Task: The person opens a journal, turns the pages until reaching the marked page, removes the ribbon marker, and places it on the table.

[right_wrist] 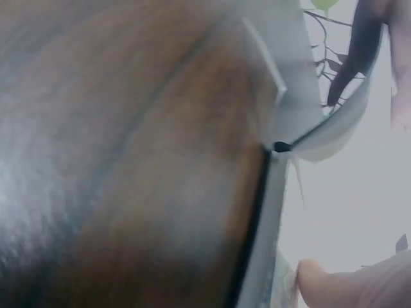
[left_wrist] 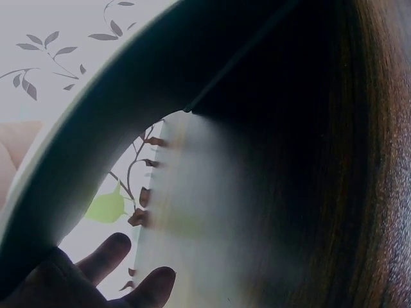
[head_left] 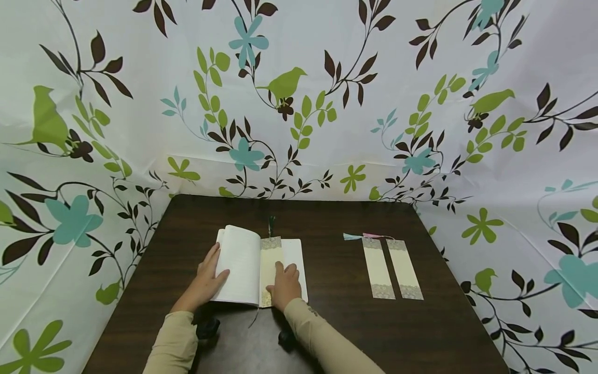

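Observation:
A blank white notebook [head_left: 238, 265] lies open on the dark table, its left pages bowed upward. My left hand [head_left: 205, 278] grips its left side, thumb over the page and fingers at the outer edge; the left wrist view shows fingers [left_wrist: 154, 289] by the dark underside of the cover. A cream bookmark [head_left: 271, 254] with lacy printed ends lies along the fold on the right page, its dark green tassel [head_left: 271, 226] beyond the top edge. My right hand [head_left: 286, 285] rests on the bookmark and right page, fingers extended.
Two more cream bookmarks, one with a blue or pink tassel [head_left: 379, 270] and another [head_left: 405, 270] beside it, lie on the table [head_left: 336, 322] to the right. A thin ribbon [head_left: 254, 318] trails from the notebook's bottom. Patterned cloth [head_left: 299, 171] hangs behind the table.

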{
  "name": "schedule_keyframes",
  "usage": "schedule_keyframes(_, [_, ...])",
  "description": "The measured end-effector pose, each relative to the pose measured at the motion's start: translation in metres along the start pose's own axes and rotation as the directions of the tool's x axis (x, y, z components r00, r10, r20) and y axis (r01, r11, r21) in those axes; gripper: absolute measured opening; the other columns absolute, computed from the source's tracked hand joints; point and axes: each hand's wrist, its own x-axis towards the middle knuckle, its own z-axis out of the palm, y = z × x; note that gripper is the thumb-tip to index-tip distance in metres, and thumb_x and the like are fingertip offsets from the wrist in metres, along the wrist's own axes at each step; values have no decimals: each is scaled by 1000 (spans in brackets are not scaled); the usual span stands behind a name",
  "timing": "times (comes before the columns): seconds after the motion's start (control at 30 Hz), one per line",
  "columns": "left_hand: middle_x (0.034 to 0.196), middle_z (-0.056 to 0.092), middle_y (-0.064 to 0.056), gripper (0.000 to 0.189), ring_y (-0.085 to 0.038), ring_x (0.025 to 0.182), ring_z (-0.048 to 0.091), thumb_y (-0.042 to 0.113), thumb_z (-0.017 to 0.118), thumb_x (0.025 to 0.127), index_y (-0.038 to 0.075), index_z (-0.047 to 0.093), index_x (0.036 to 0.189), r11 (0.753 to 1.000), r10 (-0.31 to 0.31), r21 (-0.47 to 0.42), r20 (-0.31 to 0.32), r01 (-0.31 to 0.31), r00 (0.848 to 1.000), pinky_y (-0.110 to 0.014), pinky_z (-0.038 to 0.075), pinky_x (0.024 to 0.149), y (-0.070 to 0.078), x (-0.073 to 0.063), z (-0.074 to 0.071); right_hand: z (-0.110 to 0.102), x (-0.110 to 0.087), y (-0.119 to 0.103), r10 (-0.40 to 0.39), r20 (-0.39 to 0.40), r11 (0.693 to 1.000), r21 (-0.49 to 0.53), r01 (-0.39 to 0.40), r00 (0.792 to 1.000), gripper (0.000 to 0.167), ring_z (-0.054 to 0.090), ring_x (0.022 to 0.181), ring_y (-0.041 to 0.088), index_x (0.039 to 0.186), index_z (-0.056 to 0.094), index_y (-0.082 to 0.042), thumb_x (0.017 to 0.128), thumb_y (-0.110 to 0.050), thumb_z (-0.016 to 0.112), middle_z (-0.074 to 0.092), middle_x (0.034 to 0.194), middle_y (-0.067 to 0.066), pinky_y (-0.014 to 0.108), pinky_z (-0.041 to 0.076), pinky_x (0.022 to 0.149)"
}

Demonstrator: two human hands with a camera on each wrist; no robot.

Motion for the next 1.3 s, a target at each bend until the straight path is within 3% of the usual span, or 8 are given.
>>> schedule_keyframes(0.13, [166,4,-26,70,-56,142,15,8,57,101,-10,19,157,1000,-1,0,2,1,1000,-74,20,107,0,0,-1,-18,6,6,49,113,950,301,-81,992,51,47,71,21,137,56,-2,89,3,73,35,106,15,33,41,57])
schedule_keyframes(0.23, [166,5,-25,70,-56,142,16,10,57,102,-8,19,157,1000,-3,14,0,3,1000,-75,22,107,-1,0,-1,-32,10,19,42,165,930,353,-98,985,44,56,79,27,131,63,-1,89,8,71,43,110,18,39,48,68])
schedule_keyframes(0.37, [167,6,-24,70,-56,141,17,11,58,102,-7,20,158,1000,-10,26,2,10,1000,-75,24,106,-2,0,-2,-48,14,48,11,180,947,313,-67,984,36,61,111,42,123,70,-2,88,6,72,63,121,23,53,51,92])
schedule_keyframes(0.47, [167,6,-24,70,-55,141,17,12,57,102,-7,20,158,1000,-14,25,3,14,1000,-75,24,106,-1,-1,-2,-60,16,76,45,165,944,315,-96,985,39,57,124,43,128,68,-2,89,5,71,65,129,21,55,48,99])
schedule_keyframes(0.63, [167,6,-24,70,-56,141,17,12,56,101,-7,20,158,1000,-17,22,0,17,1000,-75,24,106,-1,-1,-2,-80,14,128,139,99,963,220,-158,985,51,57,121,47,137,61,2,88,6,73,62,129,28,57,48,99])
schedule_keyframes(0.8, [166,6,-24,69,-56,142,15,11,57,101,-7,20,158,1000,-17,20,4,17,1000,-75,22,107,-2,0,-3,-93,9,165,220,86,972,70,-226,972,54,62,107,47,138,58,6,87,5,74,63,118,31,56,52,91])
schedule_keyframes(1.07, [167,3,-22,71,-54,143,13,12,56,102,-6,17,159,999,-40,10,16,40,999,-74,20,108,-1,0,-2,-98,2,181,223,28,973,-64,-221,975,50,63,94,50,133,62,5,85,6,76,59,109,34,58,56,79])
schedule_keyframes(1.3, [167,3,-23,71,-55,143,13,13,56,102,-7,17,158,999,-40,11,16,40,999,-74,19,108,-2,1,-1,-95,2,183,269,56,960,-95,-263,962,46,57,93,47,130,64,1,86,3,76,53,106,31,56,55,69])
